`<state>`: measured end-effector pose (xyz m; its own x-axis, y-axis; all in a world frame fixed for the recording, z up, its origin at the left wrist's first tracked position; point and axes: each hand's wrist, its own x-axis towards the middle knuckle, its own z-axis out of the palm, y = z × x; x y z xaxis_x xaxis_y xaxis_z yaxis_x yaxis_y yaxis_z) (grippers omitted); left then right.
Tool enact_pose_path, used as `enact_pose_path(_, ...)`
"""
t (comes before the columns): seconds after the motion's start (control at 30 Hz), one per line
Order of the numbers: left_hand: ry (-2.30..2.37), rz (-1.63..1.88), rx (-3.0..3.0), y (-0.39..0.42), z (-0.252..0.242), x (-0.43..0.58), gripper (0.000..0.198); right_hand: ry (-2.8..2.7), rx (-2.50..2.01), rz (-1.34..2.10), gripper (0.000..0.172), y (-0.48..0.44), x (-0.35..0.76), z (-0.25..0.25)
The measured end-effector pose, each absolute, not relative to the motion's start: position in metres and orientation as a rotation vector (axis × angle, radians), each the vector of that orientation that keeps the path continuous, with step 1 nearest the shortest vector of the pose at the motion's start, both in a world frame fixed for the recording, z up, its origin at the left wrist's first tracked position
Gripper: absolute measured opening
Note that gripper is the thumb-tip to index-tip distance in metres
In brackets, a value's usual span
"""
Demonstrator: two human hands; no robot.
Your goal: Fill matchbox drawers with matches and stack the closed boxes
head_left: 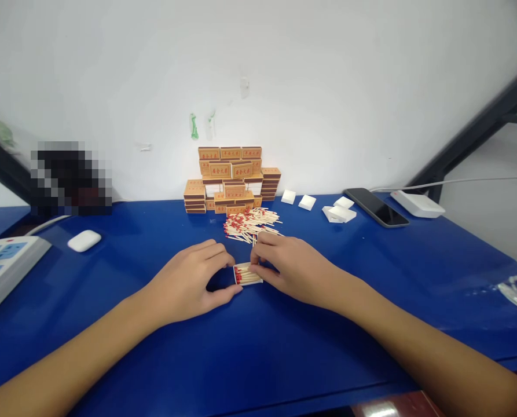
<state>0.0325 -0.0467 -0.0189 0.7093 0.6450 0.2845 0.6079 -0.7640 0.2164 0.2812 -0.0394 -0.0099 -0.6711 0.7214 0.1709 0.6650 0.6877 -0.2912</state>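
Filling of a match tray by two bare hands. The tray (253,283) lies flat near the middle of the desk (189,359), its open side up, between the hands. Matches (243,276) lie lengthwise within it, red heads toward the desk's left edge; the tray appears largely filled, though the covered right end prevents certainty. Work outstanding, by inference, includes the heap of loose matches (252,224) just beyond the tray toward the far edge. Behind this heap, matchboxes (233,189) stand stacked along the far edge; to their right lie small white pieces (307,202), possibly further trays.

Pose: the left forearm (93,341) enters from the near left corner, palm down; the left hand (193,276) grips the tray's left end, forefinger at the far corner and thumb at the near one. The right forearm (418,330) enters from the near right; the right hand (295,269) bends over the tray's right end, fingers curled, thumb above the matches. Whether it pinches a match cannot be determined.
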Motion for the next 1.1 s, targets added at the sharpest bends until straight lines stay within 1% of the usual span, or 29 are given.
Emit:
enact_pose_path(0.27,1.036,0.527,2.801,-0.0460,-0.0193,0.0308,0.024,-2.623,-1.121,0.392,0.012,-0.0351,0.2791,-0.0118)
enact_pose_path(0.43,1.025,0.538,2.806,-0.0460,-0.0187,0.0317,0.024,-2.574,-1.128,0.395,0.015,-0.0353,0.2824,-0.0080)
enact_pose_path(0.67,1.032,0.527,2.817,-0.0466,-0.0184,0.0311,0.023,-2.567,-1.114,0.424,0.004,-0.0384,0.2827,-0.0063)
enact_pose_path(0.83,1.030,0.531,2.814,-0.0463,-0.0192,0.0313,0.023,-2.592,-1.141,0.350,0.007,-0.0384,0.2839,-0.0054)
enact_pose_path(1.1,1.035,0.527,2.807,-0.0459,-0.0192,0.0328,0.023,-2.632,-1.169,0.353,0.009,-0.0375,0.2821,-0.0101)
